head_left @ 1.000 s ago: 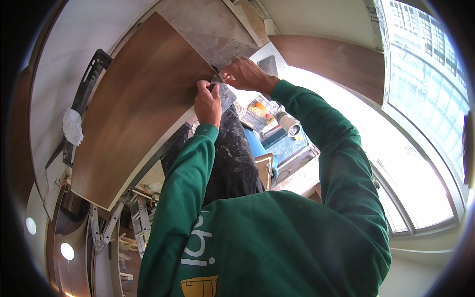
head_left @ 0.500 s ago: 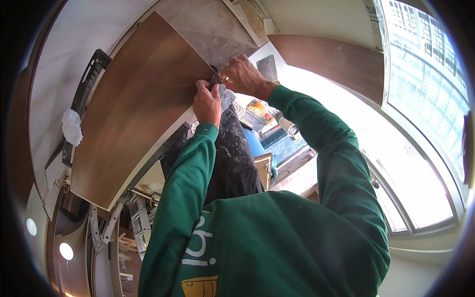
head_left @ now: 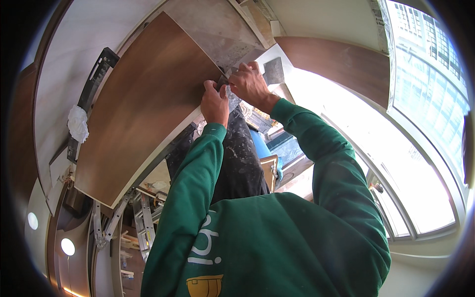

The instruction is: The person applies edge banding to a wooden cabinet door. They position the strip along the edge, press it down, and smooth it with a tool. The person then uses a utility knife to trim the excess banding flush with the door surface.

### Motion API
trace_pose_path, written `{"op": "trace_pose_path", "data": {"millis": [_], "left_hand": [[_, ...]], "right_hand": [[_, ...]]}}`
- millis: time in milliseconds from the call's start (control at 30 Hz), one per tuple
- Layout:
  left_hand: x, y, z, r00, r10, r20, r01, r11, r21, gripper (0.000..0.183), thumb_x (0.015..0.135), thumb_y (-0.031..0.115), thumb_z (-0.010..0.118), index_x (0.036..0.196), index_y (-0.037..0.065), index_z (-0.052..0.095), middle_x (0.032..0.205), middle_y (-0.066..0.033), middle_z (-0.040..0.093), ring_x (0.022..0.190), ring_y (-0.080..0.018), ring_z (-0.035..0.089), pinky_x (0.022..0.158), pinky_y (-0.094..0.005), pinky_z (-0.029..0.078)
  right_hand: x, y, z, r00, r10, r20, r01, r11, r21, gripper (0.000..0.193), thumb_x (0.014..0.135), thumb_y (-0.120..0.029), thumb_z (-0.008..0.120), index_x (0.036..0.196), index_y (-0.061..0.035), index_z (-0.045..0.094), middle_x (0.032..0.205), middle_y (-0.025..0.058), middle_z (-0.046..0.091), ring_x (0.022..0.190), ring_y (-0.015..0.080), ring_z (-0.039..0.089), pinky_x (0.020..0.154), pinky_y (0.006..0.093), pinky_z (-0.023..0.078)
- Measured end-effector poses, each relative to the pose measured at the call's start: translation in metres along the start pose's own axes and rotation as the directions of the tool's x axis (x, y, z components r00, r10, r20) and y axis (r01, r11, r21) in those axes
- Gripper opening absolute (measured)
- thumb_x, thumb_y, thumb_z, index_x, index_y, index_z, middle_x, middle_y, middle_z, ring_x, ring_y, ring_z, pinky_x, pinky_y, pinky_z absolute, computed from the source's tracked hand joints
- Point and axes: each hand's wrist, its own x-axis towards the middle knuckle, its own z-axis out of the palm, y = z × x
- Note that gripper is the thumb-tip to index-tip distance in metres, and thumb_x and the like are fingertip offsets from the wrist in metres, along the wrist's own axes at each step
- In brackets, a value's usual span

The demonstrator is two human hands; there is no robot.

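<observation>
A large brown wood-faced panel (head_left: pixel 143 109) with a pale edge lies on my left, its far right corner close to both hands. My left hand (head_left: pixel 216 105) is closed at that corner, thumb and fingers pinched together. Just beyond it, my right hand (head_left: pixel 251 85) has its fingers curled around a small dark piece at the panel's edge. The fingers hide most of this piece, so I cannot tell its kind. The hands are nearly touching. Below them are my dark, paint-spattered trousers (head_left: pixel 240 158).
A long black slotted bar (head_left: pixel 94 76) with crumpled white plastic (head_left: pixel 77 123) leans along the left wall. Metal ladder parts (head_left: pixel 144 227) stand lower left. A grey square plate (head_left: pixel 273 72) lies beyond my right hand. Bright windows (head_left: pixel 430 74) line the right; a blue object (head_left: pixel 260 143) is below.
The whole scene has shifted slightly rightward in view. My right hand has turned a little, its fingers curled closer over the panel corner. My left hand keeps its pinch there.
</observation>
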Motion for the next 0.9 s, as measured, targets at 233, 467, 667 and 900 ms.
{"op": "trace_pose_path", "data": {"millis": [233, 467, 667, 900], "left_hand": [[0.0, -0.004, 0.003, 0.997, 0.052, -0.049, -0.052, 0.999, -0.011, 0.031, 0.096, 0.023, 0.067, 0.112, 0.003, 0.05, 0.102, -0.0239, 0.069, 0.093, -0.0449, 0.067, 0.076, -0.0523, 0.053], [-0.002, -0.003, 0.0, 0.992, 0.099, -0.083, -0.104, 0.993, -0.05, 0.029, 0.096, 0.021, 0.066, 0.111, 0.003, 0.05, 0.102, -0.024, 0.068, 0.095, -0.0446, 0.067, 0.078, -0.0519, 0.052], [-0.008, -0.026, -0.004, 0.934, 0.348, -0.085, -0.353, 0.934, -0.058, 0.043, 0.097, 0.021, 0.065, 0.131, 0.002, 0.045, 0.103, -0.0252, 0.068, 0.095, -0.0466, 0.065, 0.079, -0.0508, 0.052], [-0.037, -0.019, -0.004, 0.861, 0.347, 0.371, -0.477, 0.802, 0.358, 0.098, 0.091, 0.028, 0.072, 0.161, 0.004, 0.007, 0.077, -0.0197, 0.068, 0.069, -0.0411, 0.067, 0.065, -0.0455, 0.055]], "right_hand": [[-0.003, 0.001, 0.006, 0.984, -0.171, -0.055, 0.169, 0.985, -0.042, 0.01, 0.078, -0.017, 0.073, 0.074, -0.0116, 0.065, 0.072, 0.0004, 0.06, 0.089, 0.0214, 0.059, 0.089, 0.0426, 0.041], [-0.048, -0.021, -0.005, 0.967, -0.253, 0.009, 0.251, 0.964, 0.082, 0.011, 0.076, -0.017, 0.068, 0.085, -0.0115, 0.066, 0.079, 0.0025, 0.06, 0.089, 0.0227, 0.06, 0.089, 0.0439, 0.044], [-0.137, -0.038, -0.019, 0.979, 0.198, 0.051, -0.204, 0.922, 0.33, 0.01, 0.08, -0.011, 0.075, 0.089, -0.0104, 0.072, 0.083, 0.004, 0.066, 0.09, 0.0252, 0.061, 0.084, 0.0404, 0.046], [-0.22, -0.034, -0.002, 0.783, 0.619, 0.065, -0.595, 0.715, 0.367, 0.013, 0.08, -0.011, 0.076, 0.092, -0.0075, 0.073, 0.085, 0.0105, 0.069, 0.087, 0.0305, 0.062, 0.077, 0.0449, 0.049]]}}
